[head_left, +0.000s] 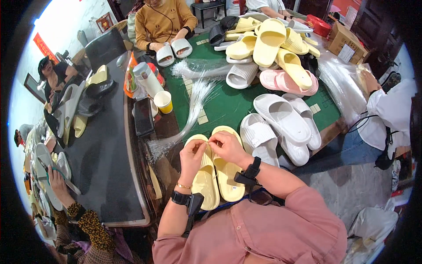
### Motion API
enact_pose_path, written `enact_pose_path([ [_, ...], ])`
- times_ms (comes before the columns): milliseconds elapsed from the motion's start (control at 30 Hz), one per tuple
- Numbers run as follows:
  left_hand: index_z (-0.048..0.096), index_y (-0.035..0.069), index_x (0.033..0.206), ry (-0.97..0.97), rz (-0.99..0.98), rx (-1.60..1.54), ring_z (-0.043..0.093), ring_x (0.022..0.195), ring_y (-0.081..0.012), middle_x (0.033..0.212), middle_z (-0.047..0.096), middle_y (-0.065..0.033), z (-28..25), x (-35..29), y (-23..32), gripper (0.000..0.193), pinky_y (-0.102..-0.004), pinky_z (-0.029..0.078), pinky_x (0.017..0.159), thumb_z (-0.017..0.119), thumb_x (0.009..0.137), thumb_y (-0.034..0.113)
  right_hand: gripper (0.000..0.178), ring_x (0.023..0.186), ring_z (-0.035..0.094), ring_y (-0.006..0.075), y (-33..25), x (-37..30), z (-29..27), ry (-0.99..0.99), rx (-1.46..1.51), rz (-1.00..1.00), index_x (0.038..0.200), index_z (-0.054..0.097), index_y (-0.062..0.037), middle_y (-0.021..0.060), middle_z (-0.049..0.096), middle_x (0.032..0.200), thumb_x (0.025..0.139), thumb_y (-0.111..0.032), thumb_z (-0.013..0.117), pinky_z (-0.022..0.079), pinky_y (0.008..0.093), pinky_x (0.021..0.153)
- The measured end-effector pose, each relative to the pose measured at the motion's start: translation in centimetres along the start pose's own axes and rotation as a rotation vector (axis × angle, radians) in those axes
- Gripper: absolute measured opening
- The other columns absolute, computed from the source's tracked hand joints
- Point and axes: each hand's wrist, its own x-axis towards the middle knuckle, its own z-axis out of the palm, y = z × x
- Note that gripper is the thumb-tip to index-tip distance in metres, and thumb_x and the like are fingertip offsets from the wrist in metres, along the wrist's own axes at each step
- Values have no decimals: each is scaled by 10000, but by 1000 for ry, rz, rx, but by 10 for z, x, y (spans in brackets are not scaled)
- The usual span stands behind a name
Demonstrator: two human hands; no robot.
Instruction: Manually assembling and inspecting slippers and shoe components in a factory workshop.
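A pair of pale yellow slide slippers (205, 185) lies side by side on the table's near edge, toes pointing away from me. Over their straps, my left hand (192, 155) and my right hand (228, 147) meet with fingertips pinched together. Whatever is between the fingertips is too fine to make out. Just beyond and left lies a fanned bundle of thin clear plastic strands (196, 108). To the right of my right hand are several light grey slippers (281, 119), some stacked on others.
Yellow slippers (269, 42) are heaped at the back, above a pink pair (281, 81). A paper cup (163, 102), thermos (147, 79) and dark phone (143, 116) stand left. Clear plastic bags (343, 83) lie right. Co-workers sit around, one holding grey slippers (181, 47) opposite.
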Motion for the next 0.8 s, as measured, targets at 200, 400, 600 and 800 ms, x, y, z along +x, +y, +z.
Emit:
enact_pose_path([
  [200,646,-11,927,15,100,66,571,764,-78,837,637,-14,0,0,-6,79,-231,476,708,661,858,24,129,711,602,288,-3,0,-3,-14,25,67,808,630,-4,132,612,745,807,-133,640,471,386,642],
  [400,641,-4,888,4,155,132,577,755,-102,844,624,-33,-1,-1,-1,64,-243,479,710,672,834,12,128,717,600,298,1,0,-2,-7,15,31,816,628,-3,136,610,750,807,-131,637,470,391,645],
  [600,638,-10,898,2,167,140,574,746,-103,839,625,-36,0,1,-5,77,-237,474,701,671,838,27,138,716,599,303,-1,0,-4,-17,-15,23,814,627,-4,143,606,747,814,-142,631,470,396,644],
  [800,632,-18,958,106,19,-13,554,752,-61,841,629,-10,-14,0,-12,103,-219,461,686,639,892,61,106,711,597,192,-8,6,-8,69,185,182,851,626,6,114,630,787,859,-96,601,473,309,656],
])
